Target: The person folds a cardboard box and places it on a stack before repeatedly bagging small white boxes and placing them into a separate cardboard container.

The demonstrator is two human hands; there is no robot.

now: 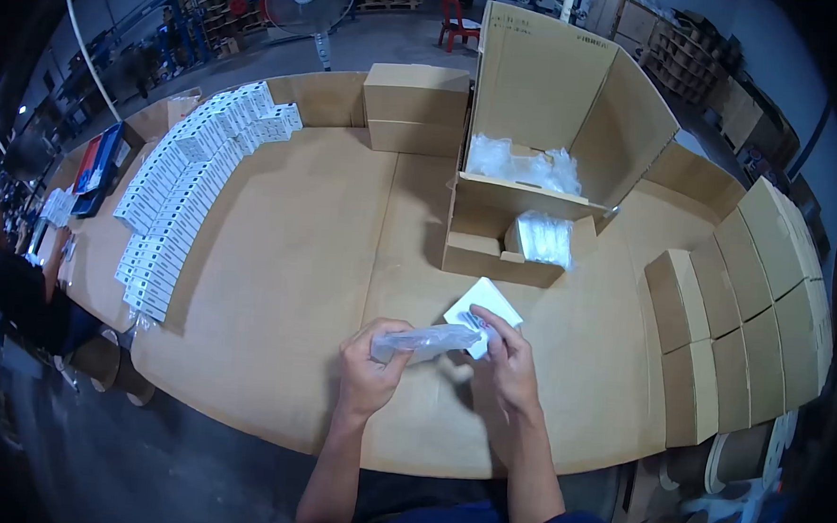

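My left hand (375, 368) is closed around one end of a clear plastic bag (429, 340), which stretches across towards my right hand (510, 366). The fingers of my right hand lie over a small white box (481, 298) and grip it, its thumb close to the bag's right end. Whether that thumb also pinches the bag is hard to see. Just beyond them stands an open cardboard carton (494, 265) holding a stack of clear plastic packets (545, 238).
Behind the carton, a taller open box (547, 74) contains crumpled clear plastic (523, 165). Long rows of small white boxes (180, 197) curve along the left. Brown cartons (727, 325) are stacked at right. A person (20, 274) sits at far left.
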